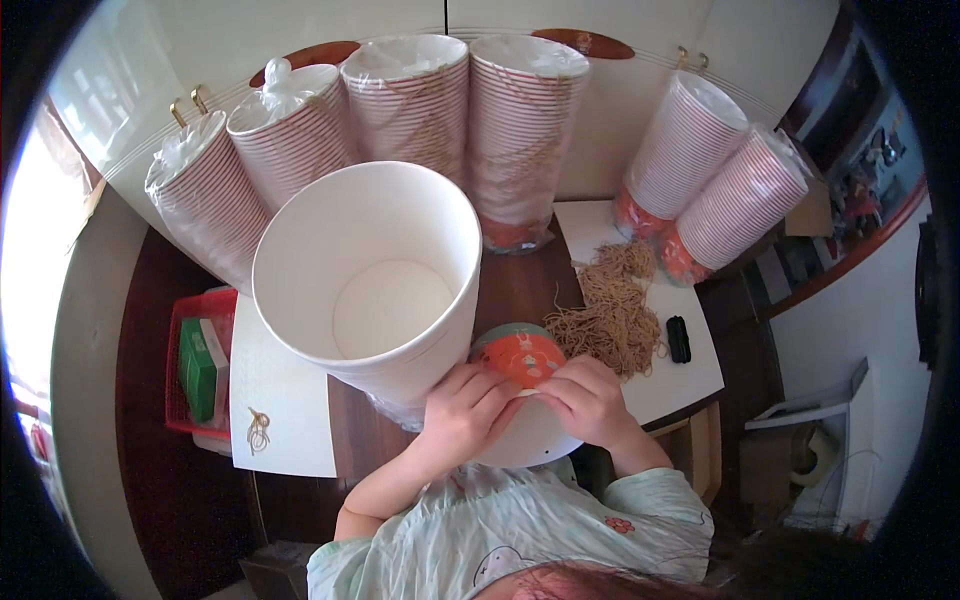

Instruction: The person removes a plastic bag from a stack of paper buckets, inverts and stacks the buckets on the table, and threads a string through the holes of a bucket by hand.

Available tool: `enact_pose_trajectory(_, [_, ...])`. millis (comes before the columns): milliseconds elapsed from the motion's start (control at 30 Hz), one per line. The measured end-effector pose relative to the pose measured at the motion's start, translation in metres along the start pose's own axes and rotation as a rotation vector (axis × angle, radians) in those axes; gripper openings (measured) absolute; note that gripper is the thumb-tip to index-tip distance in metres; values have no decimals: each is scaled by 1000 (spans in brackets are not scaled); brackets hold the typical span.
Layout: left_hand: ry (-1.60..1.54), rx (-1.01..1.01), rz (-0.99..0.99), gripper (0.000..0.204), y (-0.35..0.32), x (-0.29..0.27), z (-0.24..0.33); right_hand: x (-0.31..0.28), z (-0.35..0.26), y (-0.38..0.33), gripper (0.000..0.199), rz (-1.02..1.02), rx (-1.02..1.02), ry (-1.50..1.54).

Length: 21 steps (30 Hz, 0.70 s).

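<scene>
A paper bucket, orange and grey-green outside (518,352) and white inside, is held close to my body. Its opening tilts toward me, and a small dark hole shows near the near rim. My left hand (470,408) closes its fingers over the bucket's far rim. Close beside it, my right hand (585,402) pinches the same rim with thumb and fingers. Whether a cord is between the fingertips is hidden. Just left of the hands stands a large white bucket (365,220), open at the top, with clear plastic around its base.
Tall stacks of bagged paper buckets (407,110) line the back, with two more stacks (690,140) at the right. Tan cords (610,310) lie heaped beside a small black object (679,340). At left are a small cord bundle (258,430) and a red basket (180,350) holding a green box.
</scene>
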<state>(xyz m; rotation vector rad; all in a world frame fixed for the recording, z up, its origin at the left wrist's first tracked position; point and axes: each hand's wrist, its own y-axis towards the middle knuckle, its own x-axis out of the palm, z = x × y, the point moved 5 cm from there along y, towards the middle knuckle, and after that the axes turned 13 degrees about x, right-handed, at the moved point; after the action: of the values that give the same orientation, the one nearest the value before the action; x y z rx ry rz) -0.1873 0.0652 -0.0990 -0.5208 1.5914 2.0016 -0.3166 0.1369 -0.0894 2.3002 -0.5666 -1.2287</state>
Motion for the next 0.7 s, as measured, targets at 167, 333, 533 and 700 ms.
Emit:
enact_pose_trajectory(167, [-86, 20, 12, 23, -3, 5, -3, -1, -2, 3, 22, 14, 16, 13])
enact_pose_trajectory(333, [-125, 51, 16, 23, -2, 5, -6, -3, 0, 4, 22, 13, -4, 38])
enact_pose_trajectory(533, [-253, -74, 26, 22, -3, 6, -13, -1, -1, 9, 22, -40, 64, 43])
enact_pose_trajectory(700, [-289, -73, 21, 22, -4, 5, -14, 1, -5, 9, 22, -54, -17, -31])
